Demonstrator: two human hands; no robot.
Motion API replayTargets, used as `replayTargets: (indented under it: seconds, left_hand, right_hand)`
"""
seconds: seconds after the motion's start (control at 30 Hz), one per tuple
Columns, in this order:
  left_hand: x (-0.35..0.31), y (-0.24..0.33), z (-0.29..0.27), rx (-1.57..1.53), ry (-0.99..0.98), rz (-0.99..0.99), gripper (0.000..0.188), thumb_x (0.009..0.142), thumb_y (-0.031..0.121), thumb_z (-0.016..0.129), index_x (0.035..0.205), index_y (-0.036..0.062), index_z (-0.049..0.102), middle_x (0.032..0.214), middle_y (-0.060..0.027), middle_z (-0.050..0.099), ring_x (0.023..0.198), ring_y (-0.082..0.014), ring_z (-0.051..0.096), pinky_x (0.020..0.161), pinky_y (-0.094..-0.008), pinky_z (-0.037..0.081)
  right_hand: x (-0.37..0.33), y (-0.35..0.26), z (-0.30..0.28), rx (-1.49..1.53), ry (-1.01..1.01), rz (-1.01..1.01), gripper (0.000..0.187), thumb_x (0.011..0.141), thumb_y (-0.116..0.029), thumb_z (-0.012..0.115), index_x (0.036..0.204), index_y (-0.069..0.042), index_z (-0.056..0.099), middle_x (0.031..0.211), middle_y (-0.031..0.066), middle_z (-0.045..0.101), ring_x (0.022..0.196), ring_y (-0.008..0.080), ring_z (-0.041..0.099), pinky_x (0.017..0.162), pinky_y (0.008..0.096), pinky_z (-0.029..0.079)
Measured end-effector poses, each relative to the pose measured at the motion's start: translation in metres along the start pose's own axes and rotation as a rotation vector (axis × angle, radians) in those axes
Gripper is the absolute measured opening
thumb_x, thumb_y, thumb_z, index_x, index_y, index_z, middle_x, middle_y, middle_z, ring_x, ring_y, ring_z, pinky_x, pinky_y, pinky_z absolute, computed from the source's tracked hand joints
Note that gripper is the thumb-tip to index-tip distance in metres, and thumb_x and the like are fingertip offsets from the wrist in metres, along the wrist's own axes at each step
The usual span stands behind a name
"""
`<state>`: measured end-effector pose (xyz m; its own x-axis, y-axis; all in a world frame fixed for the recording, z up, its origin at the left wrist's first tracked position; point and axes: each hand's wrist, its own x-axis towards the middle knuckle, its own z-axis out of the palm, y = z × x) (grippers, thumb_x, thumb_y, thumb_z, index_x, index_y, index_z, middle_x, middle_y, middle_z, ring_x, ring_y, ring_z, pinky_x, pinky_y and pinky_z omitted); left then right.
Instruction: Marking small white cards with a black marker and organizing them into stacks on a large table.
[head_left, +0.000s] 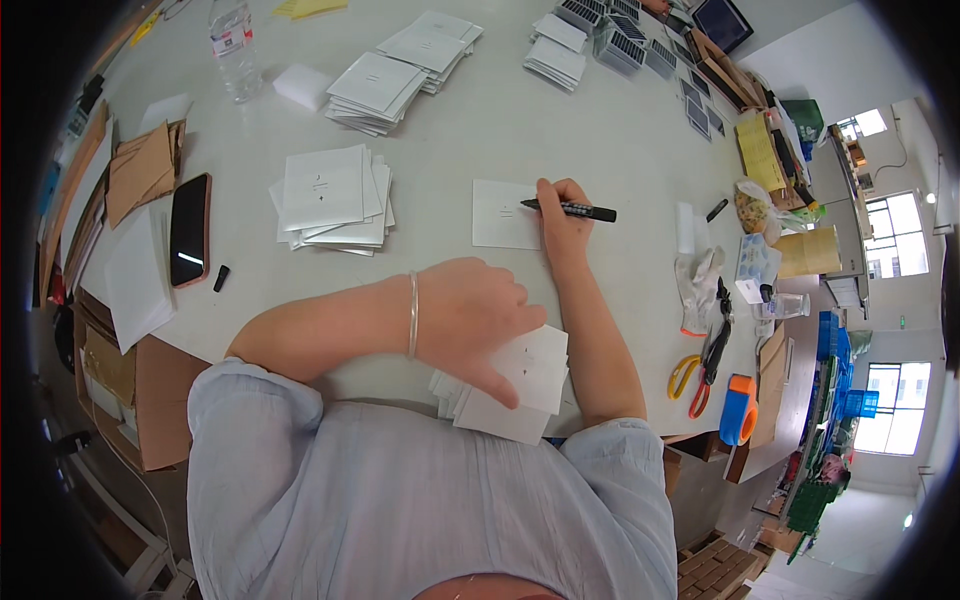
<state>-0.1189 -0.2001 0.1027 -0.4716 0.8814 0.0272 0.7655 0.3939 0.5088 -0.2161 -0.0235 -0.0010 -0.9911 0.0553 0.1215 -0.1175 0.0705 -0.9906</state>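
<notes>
My right hand (566,215) grips a black marker (585,211) and rests at the right edge of a single white card (500,228). The marker's uncapped tip points left, over small marks on that card. Close to my chest, my left hand (478,318) lies over a loose pile of white cards (515,405). Its thumb is spread away from the fingers, and it holds nothing that I can see. A silver bangle circles the left wrist. Left of the single card stands a stack of marked white cards (322,190).
Two more card stacks (375,82) (556,50) stand farther back. On the left are a phone (190,230), a black cap (222,278) and a water bottle (235,60). Scissors (708,365), a glove (698,285) and a blue-orange tape dispenser (738,410) lie on the right.
</notes>
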Motion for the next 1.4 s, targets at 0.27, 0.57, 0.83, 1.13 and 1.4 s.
replayTargets:
  seconds: [0.27, 0.57, 0.83, 1.13, 1.4]
  left_hand:
    - [0.027, -0.086, 0.037, 0.250, 0.345, -0.409, 0.045, 0.071, 0.040, 0.069, 0.093, 0.0013, 0.058, 0.096, -0.0128, 0.057, 0.099, -0.0271, 0.053, 0.081, -0.0385, 0.045]
    - [0.031, -0.097, 0.044, 0.268, 0.310, -0.442, 0.047, 0.069, 0.034, 0.073, 0.097, -0.0003, 0.058, 0.105, -0.0141, 0.054, 0.105, -0.0274, 0.050, 0.087, -0.0364, 0.045]
    - [0.031, -0.098, 0.043, 0.277, 0.313, -0.438, 0.046, 0.070, 0.034, 0.073, 0.097, -0.0004, 0.058, 0.104, -0.0140, 0.054, 0.104, -0.0274, 0.051, 0.087, -0.0361, 0.045]
    - [0.030, -0.095, 0.039, 0.227, 0.242, -0.478, 0.048, 0.067, 0.033, 0.073, 0.094, -0.0037, 0.057, 0.109, -0.0170, 0.053, 0.104, -0.0290, 0.051, 0.089, -0.0359, 0.044]
    - [0.030, -0.097, 0.040, 0.282, 0.278, -0.455, 0.042, 0.071, 0.035, 0.071, 0.092, 0.0004, 0.059, 0.095, -0.0123, 0.056, 0.097, -0.0261, 0.052, 0.084, -0.0351, 0.045]
  right_hand:
    - [-0.002, 0.004, 0.010, -0.235, -0.085, -0.129, 0.026, 0.081, -0.016, 0.067, 0.065, -0.002, 0.052, 0.057, -0.0010, 0.051, 0.054, 0.0049, 0.041, 0.050, 0.0234, 0.036]
    - [-0.002, 0.003, 0.014, -0.319, -0.088, -0.124, 0.023, 0.080, -0.017, 0.068, 0.067, -0.002, 0.055, 0.058, 0.0014, 0.056, 0.054, 0.0063, 0.046, 0.050, 0.0241, 0.039]
    - [0.000, 0.007, 0.015, -0.364, -0.104, -0.134, 0.024, 0.079, -0.018, 0.068, 0.066, -0.002, 0.055, 0.057, 0.0010, 0.055, 0.054, 0.0064, 0.046, 0.050, 0.0245, 0.039]
    - [-0.008, 0.008, 0.005, -0.164, -0.126, -0.104, 0.024, 0.078, -0.012, 0.066, 0.061, -0.002, 0.050, 0.055, -0.0017, 0.050, 0.053, 0.0045, 0.041, 0.049, 0.0235, 0.035]
    - [-0.007, 0.013, 0.007, -0.293, -0.142, -0.118, 0.026, 0.077, -0.014, 0.066, 0.061, -0.002, 0.049, 0.052, 0.0001, 0.048, 0.051, 0.0059, 0.040, 0.048, 0.0247, 0.035]
